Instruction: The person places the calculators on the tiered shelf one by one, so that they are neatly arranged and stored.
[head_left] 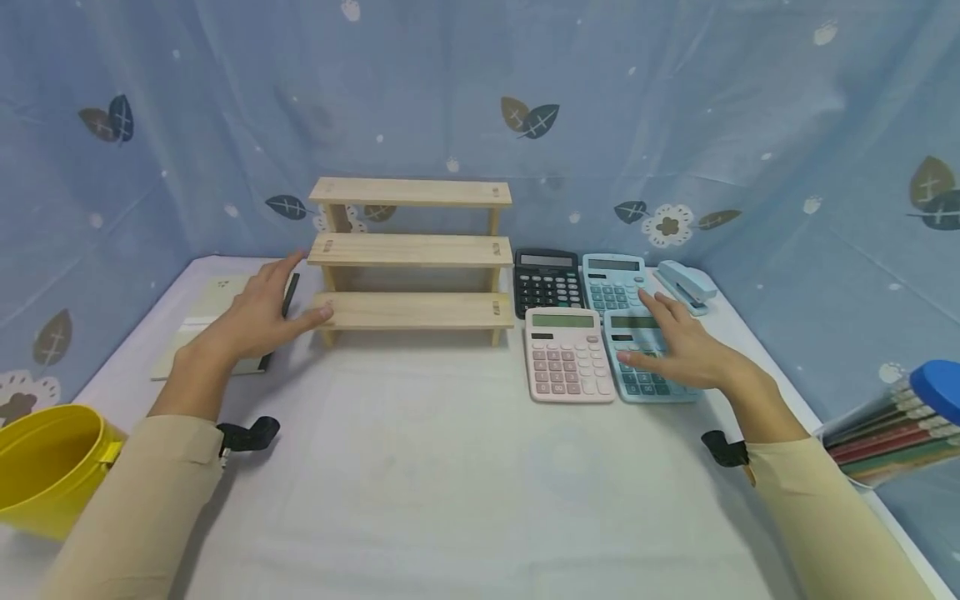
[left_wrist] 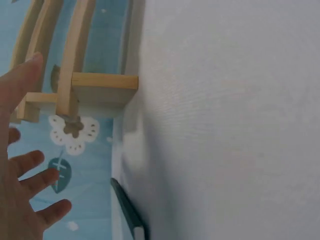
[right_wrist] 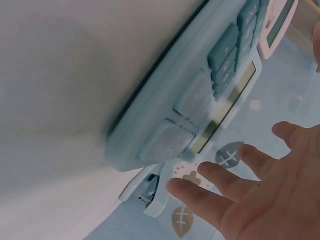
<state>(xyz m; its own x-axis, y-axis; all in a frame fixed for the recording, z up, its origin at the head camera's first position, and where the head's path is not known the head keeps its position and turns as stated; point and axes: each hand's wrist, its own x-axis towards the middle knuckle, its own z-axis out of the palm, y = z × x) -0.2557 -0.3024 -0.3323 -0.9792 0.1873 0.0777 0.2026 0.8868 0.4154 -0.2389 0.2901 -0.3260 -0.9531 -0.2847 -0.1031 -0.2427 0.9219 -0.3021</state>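
Head view: left grip [head_left: 251, 315], fingers spread, holds nothing beside the wooden shelf [head_left: 408, 249]; right grip [head_left: 692, 346], fingers apart, holds nothing over the front blue calculator [head_left: 647, 386]. Judged progress: hands positioned, grasp not yet made. Forearms extend forward, thumbs inward. Pink calculator [head_left: 568, 358] lies just beside; black calculator [head_left: 550, 287] behind, on the bench [head_left: 420, 475].

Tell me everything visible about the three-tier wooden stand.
The three-tier wooden stand looks like pale, grained wood: three flat boards rise like steps on upright supports, with small joint marks near the board ends. It stands upright on the white tabletop, before the blue patterned curtain. The left grip is close to its left end; whether they touch, I cannot tell.
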